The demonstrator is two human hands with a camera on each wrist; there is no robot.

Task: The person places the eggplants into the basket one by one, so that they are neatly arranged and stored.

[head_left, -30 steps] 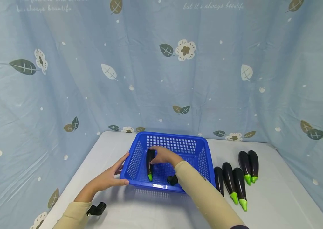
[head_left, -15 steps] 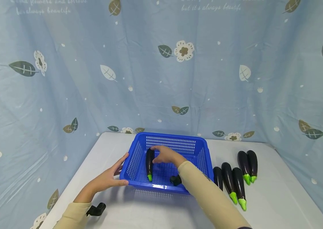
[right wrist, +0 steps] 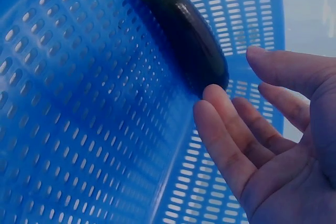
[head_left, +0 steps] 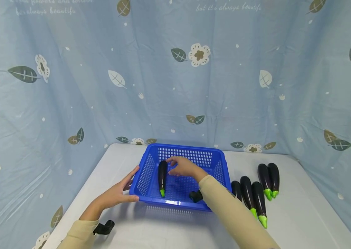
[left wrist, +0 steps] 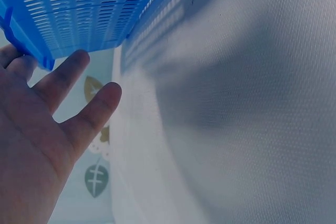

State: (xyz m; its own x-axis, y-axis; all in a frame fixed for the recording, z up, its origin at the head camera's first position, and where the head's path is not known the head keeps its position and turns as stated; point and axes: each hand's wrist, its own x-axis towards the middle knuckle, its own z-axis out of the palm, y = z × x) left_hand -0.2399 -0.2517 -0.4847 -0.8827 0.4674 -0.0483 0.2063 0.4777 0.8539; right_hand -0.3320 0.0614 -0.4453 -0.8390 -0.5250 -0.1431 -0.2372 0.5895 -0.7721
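Note:
In the head view, a dark purple eggplant (head_left: 162,175) with a green stem end lies along the left side of the blue plastic basket (head_left: 178,203). Just to its right, my right hand (head_left: 184,167) is over the basket floor with fingers relaxed and holding nothing. The right wrist view shows the eggplant (right wrist: 186,35) beyond the fingertips, a gap separating it from the thumb. My left hand (head_left: 117,193) rests against the basket's left rim, thumb at the front corner and fingers spread along the side. From the left wrist, those fingers (left wrist: 94,114) look straight, below the basket wall (left wrist: 84,14).
Right of the basket, several eggplants (head_left: 247,193) lie in a row on the white table (head_left: 300,204). Two more eggplants (head_left: 268,180) lie farther back. A patterned blue curtain (head_left: 225,86) surrounds the table. Black wrist-camera parts (head_left: 104,227) stick out near both sleeves.
The right hand has let go of the eggplant and drawn slightly right, its fingers opening. The eggplant stays where it was in the basket. The left hand has kept its place at the rim.

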